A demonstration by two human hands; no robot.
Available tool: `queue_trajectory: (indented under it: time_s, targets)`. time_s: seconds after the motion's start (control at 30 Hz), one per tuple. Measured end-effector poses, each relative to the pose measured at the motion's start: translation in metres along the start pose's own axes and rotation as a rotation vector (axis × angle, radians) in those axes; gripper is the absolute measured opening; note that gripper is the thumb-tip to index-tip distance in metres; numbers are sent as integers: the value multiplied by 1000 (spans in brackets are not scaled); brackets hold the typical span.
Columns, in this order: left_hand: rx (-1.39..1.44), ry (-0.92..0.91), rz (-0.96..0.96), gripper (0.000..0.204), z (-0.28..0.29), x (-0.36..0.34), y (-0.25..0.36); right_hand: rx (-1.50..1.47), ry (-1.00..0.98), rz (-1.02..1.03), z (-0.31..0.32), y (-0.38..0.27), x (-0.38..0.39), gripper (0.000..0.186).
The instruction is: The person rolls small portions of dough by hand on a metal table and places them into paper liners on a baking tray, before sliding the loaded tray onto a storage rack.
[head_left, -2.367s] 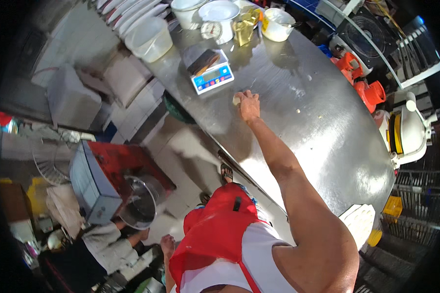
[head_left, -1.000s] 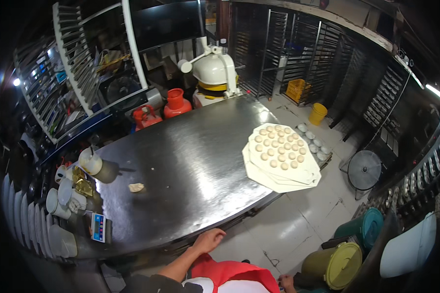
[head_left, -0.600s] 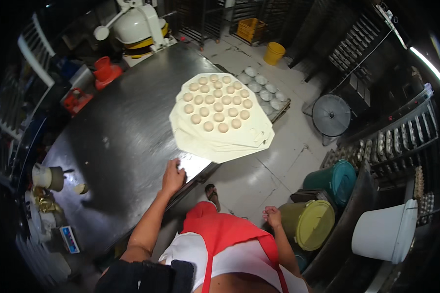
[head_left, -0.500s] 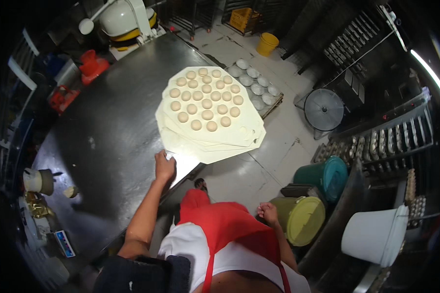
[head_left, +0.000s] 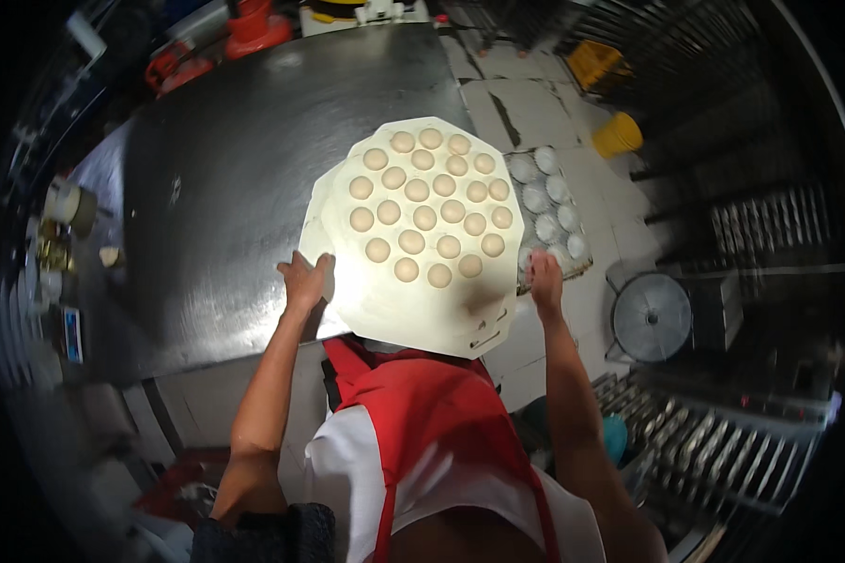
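A stack of cream-coloured, many-sided boards (head_left: 394,305) lies on the metal table, its near right part reaching past the table's edge. Rows of round, pale dough balls (head_left: 424,218) sit on the top board. At the stack's left edge is my left hand (head_left: 302,281), its thumb and fingers spread apart, the thumb close against the boards. My right hand (head_left: 545,280) is just beside the stack's right edge, over the foil cups. Its fingers look bent but are smeared by motion, so I cannot make out whether it touches the board.
The dark metal table (head_left: 216,188) extends to the left and back. To the right, a tray of foil cups (head_left: 537,199) stands low near the floor. Beyond it are a yellow bucket (head_left: 617,136) and a round floor fan (head_left: 652,317). A small dough piece (head_left: 111,256) lies at far left.
My view has turned right and I stand squarer to the boards. My right hand has risen from my side to their right edge. My left hand's fingers have spread at the left edge.
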State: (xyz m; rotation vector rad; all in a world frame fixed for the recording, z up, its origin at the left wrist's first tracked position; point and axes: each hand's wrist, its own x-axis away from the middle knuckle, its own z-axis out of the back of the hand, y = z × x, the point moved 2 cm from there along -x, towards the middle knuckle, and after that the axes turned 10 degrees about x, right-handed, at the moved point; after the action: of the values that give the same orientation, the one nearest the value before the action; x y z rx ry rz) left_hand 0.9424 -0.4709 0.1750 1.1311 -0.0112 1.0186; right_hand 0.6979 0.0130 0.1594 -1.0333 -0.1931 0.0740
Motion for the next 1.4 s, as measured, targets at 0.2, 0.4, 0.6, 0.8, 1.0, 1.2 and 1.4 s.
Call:
queue_trajectory:
  time_s: [0.2, 0.4, 0.6, 0.8, 1.0, 1.2, 1.4]
  targets:
    - [105, 201, 185, 94, -14, 1, 2, 256, -306, 125, -61, -50, -163, 77]
    - [-33, 410, 401, 100, -53, 7, 15, 481, -362, 9, -102, -91, -144, 103]
    - [-184, 449, 260, 88, -64, 4, 16, 508, -266, 161, -109, -95, -137, 83]
    - [-69, 295, -632, 51, -120, 41, 153, 547, -258, 549, -94, -144, -169, 56]
    - [-220, -74, -906, 37, -196, 13, 216, 537, -364, 839, -132, -156, -202, 27]
    - [-22, 33, -773, 30, -167, 76, 201, -567, -228, -335, -148, -151, -278, 35]
    - [-143, 182, -601, 27, -141, 170, 120, -936, -534, -453, -167, -228, -249, 49]
